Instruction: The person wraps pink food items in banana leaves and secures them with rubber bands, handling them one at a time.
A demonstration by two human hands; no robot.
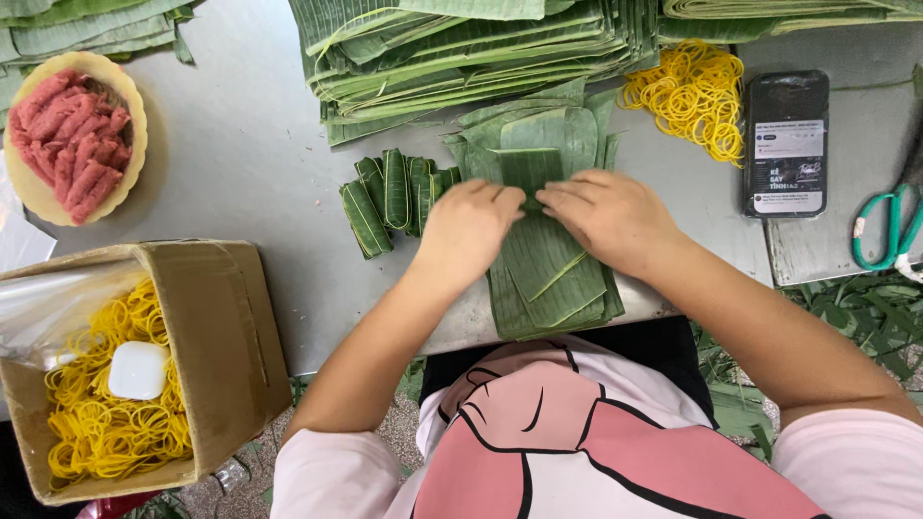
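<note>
Both hands meet over a stack of cut banana leaves (548, 274), ribbed, matte green, squared ends, on the grey table (260, 163) edge. Left hand (469, 229) and right hand (608, 216) knuckles up, fingertips curled together, pinching a small dark folded leaf piece (527, 171) between them. Just left of the grip: row of finished leaf rolls (389, 197), stubby cylinders. Beyond, tall leaf pile (461, 48). Right of it, loose yellow rubber bands (694, 96), black phone (786, 142), green-handled scissors (889, 231). Far left: pink meat sticks on a round tray (72, 139), cardboard box (221, 336) of bands
</note>
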